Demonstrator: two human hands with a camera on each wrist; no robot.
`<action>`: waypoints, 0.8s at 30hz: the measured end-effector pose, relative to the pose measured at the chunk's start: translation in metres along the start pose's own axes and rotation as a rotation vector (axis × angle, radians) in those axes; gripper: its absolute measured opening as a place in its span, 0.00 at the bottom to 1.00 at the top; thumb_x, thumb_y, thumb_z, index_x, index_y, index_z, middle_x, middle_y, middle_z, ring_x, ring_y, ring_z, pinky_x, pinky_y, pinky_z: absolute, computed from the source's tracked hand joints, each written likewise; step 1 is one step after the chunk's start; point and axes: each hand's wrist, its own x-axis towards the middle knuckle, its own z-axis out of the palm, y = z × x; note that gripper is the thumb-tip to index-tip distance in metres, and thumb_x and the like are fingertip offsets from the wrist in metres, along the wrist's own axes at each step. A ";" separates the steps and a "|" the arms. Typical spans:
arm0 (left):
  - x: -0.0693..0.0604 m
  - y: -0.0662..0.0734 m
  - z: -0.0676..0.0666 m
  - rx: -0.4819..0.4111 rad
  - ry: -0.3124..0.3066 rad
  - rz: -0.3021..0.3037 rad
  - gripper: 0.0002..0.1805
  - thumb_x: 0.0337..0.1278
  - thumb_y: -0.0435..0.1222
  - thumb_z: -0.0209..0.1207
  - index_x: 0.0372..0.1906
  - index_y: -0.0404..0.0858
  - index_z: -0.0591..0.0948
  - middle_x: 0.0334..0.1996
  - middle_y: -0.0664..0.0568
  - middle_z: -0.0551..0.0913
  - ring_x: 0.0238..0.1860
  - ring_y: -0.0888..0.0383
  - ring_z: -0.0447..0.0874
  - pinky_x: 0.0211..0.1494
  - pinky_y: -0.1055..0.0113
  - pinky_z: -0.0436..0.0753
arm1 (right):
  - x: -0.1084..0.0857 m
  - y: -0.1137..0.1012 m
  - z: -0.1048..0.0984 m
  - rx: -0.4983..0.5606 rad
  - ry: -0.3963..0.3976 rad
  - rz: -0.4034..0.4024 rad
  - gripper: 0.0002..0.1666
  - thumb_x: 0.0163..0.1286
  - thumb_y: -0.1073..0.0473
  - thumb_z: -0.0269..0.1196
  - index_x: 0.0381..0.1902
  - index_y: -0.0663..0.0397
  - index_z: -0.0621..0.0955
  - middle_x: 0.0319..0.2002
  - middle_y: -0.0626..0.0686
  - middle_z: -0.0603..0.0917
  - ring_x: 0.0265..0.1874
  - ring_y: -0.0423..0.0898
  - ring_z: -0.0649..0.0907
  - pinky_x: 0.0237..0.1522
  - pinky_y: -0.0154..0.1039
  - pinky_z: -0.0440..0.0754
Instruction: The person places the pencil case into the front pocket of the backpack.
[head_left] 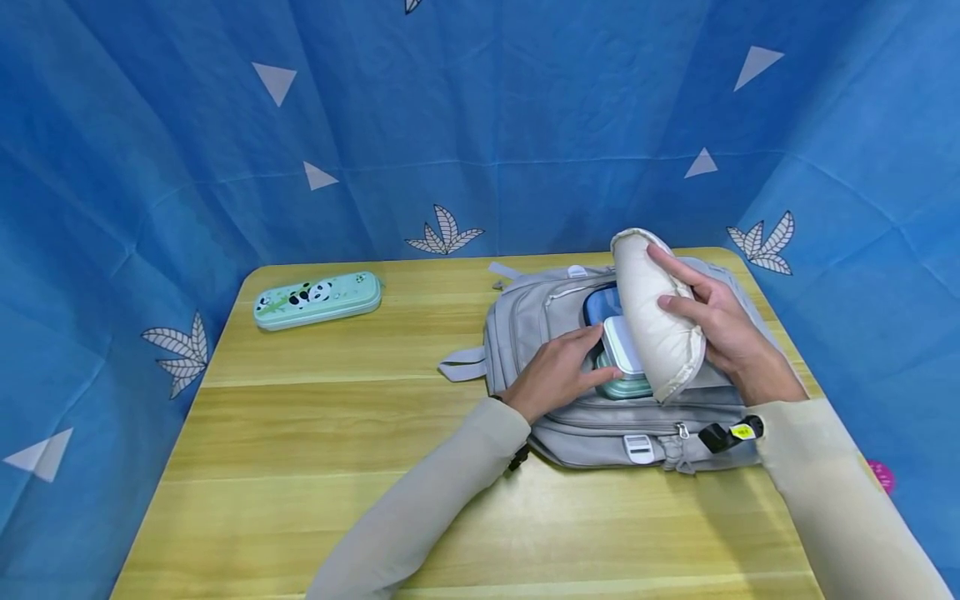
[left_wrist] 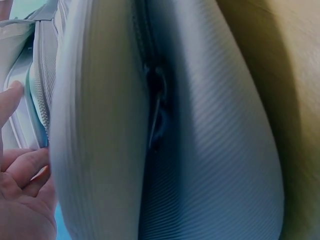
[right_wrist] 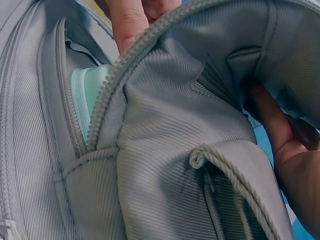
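Note:
A grey backpack (head_left: 525, 325) lies on the table with its front pocket unzipped. My right hand (head_left: 723, 325) grips the pocket's flap (head_left: 648, 325) and folds it back, its cream lining facing up. At the pocket opening, my left hand (head_left: 558, 371) holds a small white case (head_left: 621, 343) by its edges between thumb and fingers. Beneath the white case sits a mint-green case (head_left: 630, 388), and behind it a dark blue item (head_left: 602, 305), both partly hidden. The right wrist view shows the flap's grey outer side and zip, with a mint case (right_wrist: 92, 90) inside the pocket.
A mint pencil case (head_left: 318, 300) with a panda print lies at the back left of the wooden table (head_left: 322, 458). Blue patterned cloth (head_left: 480, 125) hangs behind and on both sides. A backpack strap loop (head_left: 463, 364) sticks out to the left.

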 end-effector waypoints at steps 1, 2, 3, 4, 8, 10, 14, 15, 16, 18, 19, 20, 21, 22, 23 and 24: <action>0.000 0.000 0.000 -0.002 0.000 0.000 0.46 0.75 0.58 0.65 0.86 0.40 0.64 0.81 0.45 0.72 0.80 0.54 0.73 0.80 0.63 0.76 | 0.000 0.000 0.000 -0.003 0.000 -0.001 0.41 0.85 0.69 0.54 0.88 0.38 0.61 0.91 0.53 0.40 0.80 0.54 0.58 0.55 0.32 0.89; 0.000 0.000 0.000 -0.002 0.000 -0.001 0.46 0.75 0.58 0.65 0.86 0.40 0.64 0.81 0.45 0.72 0.80 0.53 0.73 0.80 0.63 0.76 | 0.000 0.000 0.000 -0.005 0.000 0.000 0.41 0.85 0.69 0.54 0.88 0.38 0.61 0.91 0.53 0.40 0.79 0.53 0.60 0.55 0.32 0.89; 0.000 0.000 0.000 -0.001 0.000 -0.002 0.46 0.75 0.58 0.65 0.86 0.40 0.64 0.81 0.45 0.72 0.80 0.53 0.73 0.80 0.62 0.76 | 0.000 0.000 0.000 -0.008 0.002 0.000 0.41 0.85 0.69 0.54 0.88 0.38 0.61 0.91 0.54 0.40 0.78 0.51 0.61 0.54 0.32 0.89; 0.000 0.000 0.000 -0.001 0.000 -0.004 0.46 0.75 0.58 0.65 0.86 0.40 0.64 0.81 0.45 0.72 0.80 0.53 0.73 0.80 0.62 0.76 | 0.000 0.000 0.000 -0.008 0.003 0.001 0.41 0.85 0.69 0.54 0.88 0.38 0.61 0.91 0.54 0.40 0.77 0.50 0.62 0.54 0.33 0.89; 0.000 0.000 0.000 -0.004 -0.004 -0.009 0.47 0.75 0.58 0.65 0.86 0.40 0.64 0.81 0.44 0.72 0.80 0.52 0.73 0.80 0.61 0.77 | 0.000 0.000 0.000 -0.003 0.008 -0.001 0.41 0.85 0.69 0.54 0.88 0.38 0.61 0.91 0.53 0.40 0.76 0.49 0.62 0.55 0.32 0.89; -0.001 0.000 -0.001 -0.012 -0.006 -0.008 0.47 0.74 0.58 0.65 0.86 0.40 0.64 0.81 0.44 0.72 0.80 0.52 0.73 0.80 0.61 0.77 | 0.000 0.000 0.000 0.001 0.012 -0.002 0.41 0.85 0.69 0.54 0.88 0.38 0.61 0.91 0.53 0.40 0.77 0.49 0.62 0.55 0.32 0.89; -0.001 -0.003 -0.003 -0.030 -0.015 -0.013 0.47 0.73 0.58 0.66 0.86 0.41 0.64 0.81 0.45 0.72 0.80 0.53 0.73 0.80 0.60 0.77 | 0.000 0.000 0.000 -0.003 0.024 0.005 0.41 0.85 0.68 0.55 0.88 0.38 0.62 0.91 0.53 0.41 0.76 0.48 0.63 0.55 0.31 0.88; -0.001 -0.004 -0.004 -0.033 -0.015 -0.015 0.47 0.73 0.58 0.67 0.86 0.42 0.65 0.81 0.46 0.73 0.80 0.53 0.74 0.79 0.60 0.77 | 0.000 0.000 0.000 -0.004 0.027 0.008 0.41 0.85 0.68 0.55 0.88 0.37 0.62 0.91 0.53 0.41 0.75 0.47 0.64 0.55 0.31 0.88; -0.001 -0.006 -0.004 -0.035 -0.017 -0.017 0.46 0.73 0.58 0.66 0.86 0.42 0.65 0.81 0.47 0.74 0.80 0.54 0.74 0.79 0.60 0.78 | 0.000 0.000 -0.001 -0.005 0.029 0.010 0.41 0.85 0.68 0.55 0.88 0.37 0.62 0.91 0.53 0.42 0.74 0.46 0.65 0.55 0.31 0.88; -0.002 -0.008 -0.005 -0.041 -0.021 -0.020 0.44 0.74 0.58 0.66 0.85 0.44 0.67 0.80 0.49 0.75 0.79 0.54 0.75 0.79 0.61 0.78 | 0.000 0.000 -0.001 -0.004 0.032 0.013 0.41 0.85 0.68 0.55 0.88 0.37 0.62 0.91 0.52 0.41 0.74 0.46 0.64 0.55 0.31 0.88; -0.002 -0.008 -0.006 -0.047 -0.023 -0.021 0.43 0.74 0.58 0.66 0.85 0.45 0.67 0.79 0.49 0.76 0.78 0.55 0.76 0.78 0.61 0.79 | 0.000 0.000 -0.001 -0.004 0.034 0.014 0.41 0.85 0.68 0.55 0.88 0.37 0.62 0.91 0.52 0.41 0.75 0.47 0.64 0.55 0.31 0.87; -0.003 -0.009 -0.006 -0.050 -0.023 -0.020 0.42 0.75 0.57 0.66 0.85 0.46 0.68 0.79 0.50 0.77 0.78 0.55 0.77 0.78 0.61 0.79 | 0.000 0.000 -0.002 -0.005 0.036 0.015 0.41 0.85 0.68 0.55 0.88 0.37 0.62 0.91 0.52 0.41 0.75 0.47 0.63 0.55 0.31 0.87; -0.003 -0.010 -0.007 -0.053 -0.024 -0.019 0.41 0.75 0.57 0.65 0.84 0.46 0.69 0.78 0.51 0.77 0.78 0.55 0.77 0.78 0.61 0.79 | -0.001 0.000 -0.002 -0.007 0.039 0.017 0.41 0.85 0.68 0.55 0.88 0.37 0.62 0.91 0.52 0.41 0.76 0.48 0.62 0.55 0.30 0.87; -0.004 -0.011 -0.008 -0.060 -0.025 -0.018 0.40 0.76 0.56 0.65 0.84 0.47 0.70 0.78 0.52 0.78 0.78 0.55 0.77 0.79 0.61 0.78 | -0.001 0.000 -0.002 -0.008 0.041 0.018 0.41 0.85 0.68 0.55 0.88 0.37 0.62 0.91 0.52 0.41 0.77 0.49 0.61 0.55 0.30 0.87; -0.004 -0.011 -0.009 -0.066 -0.024 -0.018 0.38 0.76 0.55 0.65 0.83 0.47 0.71 0.77 0.52 0.79 0.78 0.56 0.77 0.79 0.60 0.78 | -0.001 -0.001 -0.002 -0.008 0.044 0.021 0.41 0.85 0.68 0.55 0.88 0.37 0.62 0.91 0.51 0.41 0.78 0.51 0.60 0.56 0.30 0.87; -0.005 -0.012 -0.009 -0.071 -0.023 -0.018 0.37 0.76 0.55 0.65 0.82 0.47 0.73 0.76 0.53 0.79 0.77 0.56 0.77 0.79 0.60 0.77 | -0.001 -0.001 -0.003 -0.008 0.046 0.024 0.41 0.85 0.68 0.55 0.88 0.37 0.62 0.91 0.51 0.41 0.79 0.52 0.59 0.56 0.30 0.86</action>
